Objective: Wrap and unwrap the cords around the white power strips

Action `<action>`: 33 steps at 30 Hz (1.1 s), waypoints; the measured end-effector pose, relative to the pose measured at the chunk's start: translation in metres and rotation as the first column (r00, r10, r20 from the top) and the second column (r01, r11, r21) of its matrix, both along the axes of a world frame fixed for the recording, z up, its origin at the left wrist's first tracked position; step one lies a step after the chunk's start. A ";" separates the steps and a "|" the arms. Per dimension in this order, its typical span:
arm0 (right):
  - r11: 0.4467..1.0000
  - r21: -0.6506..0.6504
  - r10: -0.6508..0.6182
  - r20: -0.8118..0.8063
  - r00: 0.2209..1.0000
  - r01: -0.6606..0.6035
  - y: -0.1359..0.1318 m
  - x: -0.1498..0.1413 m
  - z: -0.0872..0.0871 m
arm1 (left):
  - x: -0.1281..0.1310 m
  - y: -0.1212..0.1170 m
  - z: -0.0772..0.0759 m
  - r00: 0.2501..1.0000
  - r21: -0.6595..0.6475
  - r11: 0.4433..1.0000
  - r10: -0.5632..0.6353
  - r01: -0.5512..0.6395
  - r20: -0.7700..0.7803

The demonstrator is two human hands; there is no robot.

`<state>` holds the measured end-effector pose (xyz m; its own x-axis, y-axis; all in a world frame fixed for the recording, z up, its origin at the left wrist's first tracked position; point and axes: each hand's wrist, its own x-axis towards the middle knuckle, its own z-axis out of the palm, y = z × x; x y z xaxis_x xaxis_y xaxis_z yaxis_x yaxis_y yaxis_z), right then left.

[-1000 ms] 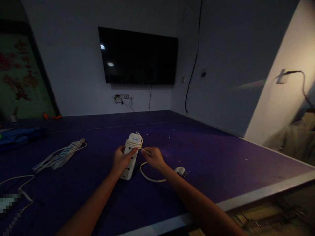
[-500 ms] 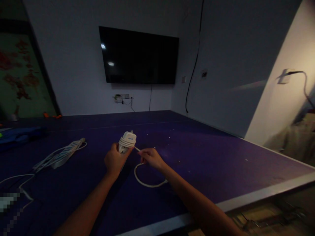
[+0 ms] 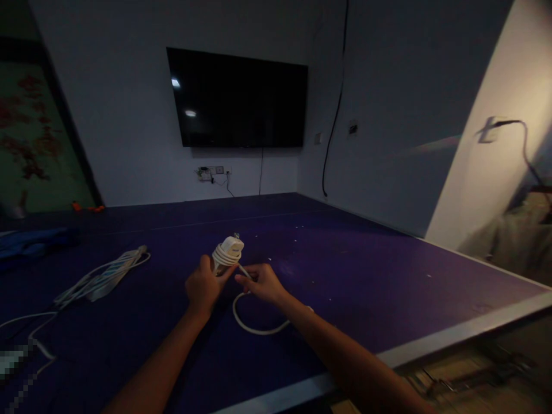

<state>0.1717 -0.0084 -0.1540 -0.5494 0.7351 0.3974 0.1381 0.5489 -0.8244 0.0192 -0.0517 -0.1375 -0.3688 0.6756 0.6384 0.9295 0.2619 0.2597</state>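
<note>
A white power strip (image 3: 234, 246) stands tilted up in my left hand (image 3: 203, 288), whose fingers are closed around its lower part. Several turns of its white cord (image 3: 260, 332) wrap around the strip's body. My right hand (image 3: 264, 282), just to the right, pinches the cord a short way from the wraps. Below that hand the cord hangs in a loose loop that passes behind my right forearm. The lower part of the strip is hidden by my left hand.
On the purple table (image 3: 366, 276) to the left lies another white power strip (image 3: 112, 277) with cord bundled along it. Blue cloth (image 3: 37, 242) and small orange items (image 3: 88, 207) lie farther back. A television (image 3: 241, 100) hangs on the wall. The table's pale edge (image 3: 452, 333) runs along the front right.
The wrapped strip has turned and tipped slightly to the right in my left hand. My right hand has dropped a little with the cord. The whole view has shifted slightly.
</note>
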 end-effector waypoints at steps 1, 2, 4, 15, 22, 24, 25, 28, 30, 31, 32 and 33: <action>1.000 0.019 -0.003 0.019 1.000 0.003 0.000 0.000 0.000 | 0.000 0.000 0.000 1.000 -0.005 1.000 0.000 0.000 0.013; 0.999 0.044 -0.011 0.039 0.999 0.009 -0.001 0.000 0.000 | -0.001 0.000 0.001 1.000 -0.008 1.000 0.002 -0.002 0.026; 0.994 0.103 -0.038 0.079 0.996 0.030 -0.002 0.000 0.001 | -0.001 -0.001 0.002 0.999 -0.012 1.000 0.007 -0.006 0.049; 0.978 0.187 -0.123 0.136 0.983 0.096 -0.003 -0.002 0.000 | -0.001 0.000 -0.001 0.993 -0.058 0.994 -0.091 0.096 0.077; 0.983 0.130 -0.142 0.087 0.986 0.130 0.003 -0.002 -0.004 | -0.003 0.002 -0.004 0.943 0.023 0.947 -0.320 0.320 0.094; 0.983 0.113 -0.150 0.074 0.986 0.141 0.004 -0.002 -0.005 | -0.004 0.004 -0.006 0.919 0.058 0.923 -0.385 0.381 0.082; 0.983 0.106 -0.154 0.068 0.986 0.147 0.004 -0.002 -0.005 | -0.004 0.005 -0.007 0.910 0.072 0.913 -0.407 0.402 0.077; 0.982 0.095 -0.167 0.059 0.984 0.161 0.005 -0.001 -0.005 | -0.005 0.007 -0.009 0.900 0.085 0.903 -0.428 0.422 0.080; 0.981 0.093 -0.174 0.059 0.983 0.168 0.005 -0.001 -0.004 | -0.006 0.008 -0.010 0.902 0.079 0.905 -0.423 0.417 0.087; 0.981 0.092 -0.176 0.059 0.983 0.170 0.005 -0.001 -0.004 | -0.006 0.008 -0.010 0.902 0.076 0.906 -0.421 0.416 0.089; 0.981 0.089 -0.176 0.059 0.983 0.171 0.005 -0.001 -0.003 | -0.007 0.008 -0.011 0.902 0.075 0.906 -0.422 0.417 0.089; 0.982 0.085 -0.176 0.059 0.983 0.171 0.005 -0.001 -0.003 | -0.007 0.008 -0.011 0.901 0.074 0.905 -0.424 0.418 0.088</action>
